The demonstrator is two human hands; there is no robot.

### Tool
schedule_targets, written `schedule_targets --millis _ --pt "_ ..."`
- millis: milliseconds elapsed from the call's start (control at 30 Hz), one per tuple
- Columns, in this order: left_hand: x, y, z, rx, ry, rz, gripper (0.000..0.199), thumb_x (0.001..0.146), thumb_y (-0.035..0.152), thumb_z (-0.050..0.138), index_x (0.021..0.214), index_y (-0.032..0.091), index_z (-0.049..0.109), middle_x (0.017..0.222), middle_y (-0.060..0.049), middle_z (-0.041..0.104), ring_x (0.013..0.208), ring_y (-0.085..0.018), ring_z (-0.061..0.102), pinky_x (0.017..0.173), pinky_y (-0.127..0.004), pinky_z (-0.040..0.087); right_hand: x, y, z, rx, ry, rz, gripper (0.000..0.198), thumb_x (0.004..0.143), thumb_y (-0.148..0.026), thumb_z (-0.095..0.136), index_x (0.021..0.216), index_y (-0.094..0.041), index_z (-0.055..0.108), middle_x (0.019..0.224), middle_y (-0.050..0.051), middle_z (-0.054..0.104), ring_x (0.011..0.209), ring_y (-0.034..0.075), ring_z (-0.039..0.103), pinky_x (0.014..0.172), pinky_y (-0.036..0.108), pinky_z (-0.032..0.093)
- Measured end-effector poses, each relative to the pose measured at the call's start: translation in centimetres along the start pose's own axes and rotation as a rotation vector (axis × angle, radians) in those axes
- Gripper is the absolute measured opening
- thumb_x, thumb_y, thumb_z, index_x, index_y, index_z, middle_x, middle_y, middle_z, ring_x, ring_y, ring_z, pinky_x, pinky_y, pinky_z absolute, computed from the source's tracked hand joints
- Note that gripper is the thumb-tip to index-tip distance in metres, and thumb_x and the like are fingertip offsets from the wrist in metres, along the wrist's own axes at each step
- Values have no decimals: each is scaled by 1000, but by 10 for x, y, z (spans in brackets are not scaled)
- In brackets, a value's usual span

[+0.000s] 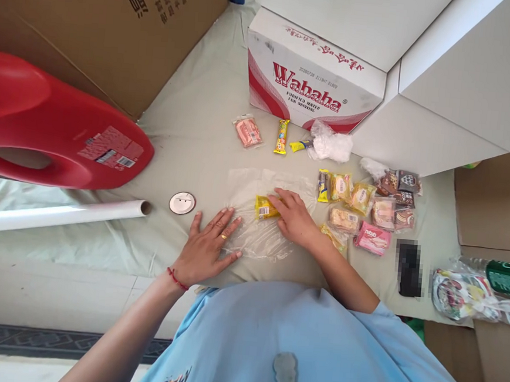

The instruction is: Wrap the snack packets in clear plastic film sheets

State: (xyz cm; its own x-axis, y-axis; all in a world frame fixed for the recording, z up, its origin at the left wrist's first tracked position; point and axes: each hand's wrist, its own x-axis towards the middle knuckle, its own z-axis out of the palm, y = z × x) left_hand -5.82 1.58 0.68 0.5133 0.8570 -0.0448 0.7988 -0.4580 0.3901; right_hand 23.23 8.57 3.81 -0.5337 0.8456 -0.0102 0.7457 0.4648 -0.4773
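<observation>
Along the near edge of the pale-green cloth-covered surface (188, 144), the left hand (207, 243) lies spread, touching a clear plastic sheet (255, 235). The right hand (294, 217) covers part of a yellow plastic-wrapped snack (263, 208) on it; whether it pinches, I cannot tell. Farther, a white-and-red cardboard box (307, 89) stands toward the far edge.

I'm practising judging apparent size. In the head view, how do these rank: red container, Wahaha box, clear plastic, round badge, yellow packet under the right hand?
1. Red container, partly out of frame
2. Wahaha box
3. Clear plastic
4. Round badge and yellow packet: unsure; the right hand covers part of the packet
</observation>
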Motion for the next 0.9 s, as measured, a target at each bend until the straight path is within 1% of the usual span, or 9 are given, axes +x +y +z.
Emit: schedule_targets --millis 100,200,300,400,500,633,700,800,900 --pt "-5 -10 -6 -36 -60 63 79 92 44 53 165 24 29 173 -16 27 157 -35 33 127 -66 1 -26 0 -11 101 99 -98 62 91 -10 49 153 -20 48 153 18 50 139 32 44 114 59 43" --pt "-8 -18 -9 -74 -68 96 72 89 32 48 160 24 38 171 -13 32 157 -31 35 128 -62 2 -60 -3 -19 144 -20 -171 47 99 -24 56 146 -23 54 138 16 60 131 31 52 108 56 51" --pt "-5 -20 -6 -78 -14 65 54 96 36 47 149 28 53 166 -11 44 153 -30 43 128 -61 7 -89 -5 -10 46 -122 -128 44 98 -33 66 140 -20 60 141 17 60 135 32 50 110 55 51" --pt "1 -18 -1 -81 58 22 44 100 41 48 141 30 61 158 -10 54 146 -31 51 127 -62 12 -101 -4 6 -34 -65 -55 29 101 -21 57 128 -19 68 135 16 65 132 30 53 109 54 52" --pt "10 -17 -1 -109 144 -22 38 102 38 45 132 30 68 147 -10 65 138 -30 59 124 -62 19 -93 -3 5 30 52 -49 27 102 -14 50 116 -21 73 124 13 71 124 27 56 104 49 54" --pt "27 -18 -6 -202 232 -83 33 103 39 45 110 27 75 129 -6 76 127 -27 65 119 -55 30 -61 3 -23 200 130 -71 24 103 -21 51 114 -22 72 114 11 73 113 24 61 101 43 53" --pt "38 -20 -8 -254 276 -146 35 103 43 46 98 26 75 116 -5 80 119 -26 66 113 -51 37 -40 13 -36 260 105 19 25 103 -24 50 113 -22 72 104 8 74 100 22 65 93 38 53" --pt "57 -21 -8 -259 347 -306 39 100 48 47 82 24 72 95 -7 79 107 -28 64 103 -49 43 -8 32 -45 283 58 281 27 102 -26 48 115 -18 71 88 5 73 82 20 65 81 33 52" --pt "72 -20 -6 -219 390 -448 42 96 49 48 66 23 64 83 -9 73 100 -30 62 96 -49 43 10 40 -49 203 108 380 31 103 -33 48 119 -16 68 95 9 72 92 24 66 86 36 52"
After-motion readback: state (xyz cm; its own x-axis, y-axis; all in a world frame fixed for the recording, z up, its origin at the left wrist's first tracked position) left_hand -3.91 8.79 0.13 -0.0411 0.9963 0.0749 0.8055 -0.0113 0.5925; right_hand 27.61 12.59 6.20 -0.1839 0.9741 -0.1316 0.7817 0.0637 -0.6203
